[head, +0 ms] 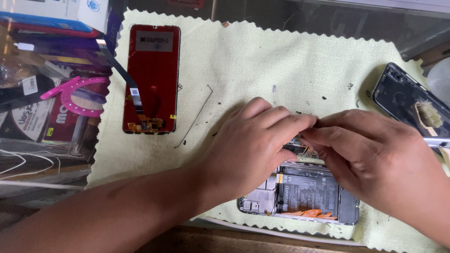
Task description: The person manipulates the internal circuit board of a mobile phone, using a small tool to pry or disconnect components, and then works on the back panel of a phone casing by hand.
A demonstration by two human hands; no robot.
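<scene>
The opened phone [300,194], battery exposed, lies on the pale green cloth [262,56]. Above its upper end the left hand [255,140] and right hand [375,154] are brought together, fingertips pinched on something too small to identify. Component-level disassembly is judged under way; a fine, steady lift is called for. The red screen panel [152,77] lies well left of the phone.

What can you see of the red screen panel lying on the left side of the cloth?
The red screen panel lies flat on the pale green cloth, long side pointing away. It is glossy red with a grey label near the top, orange connectors at its lower edge, and a dark ribbon cable crossing its left side. No hand touches it.
</scene>
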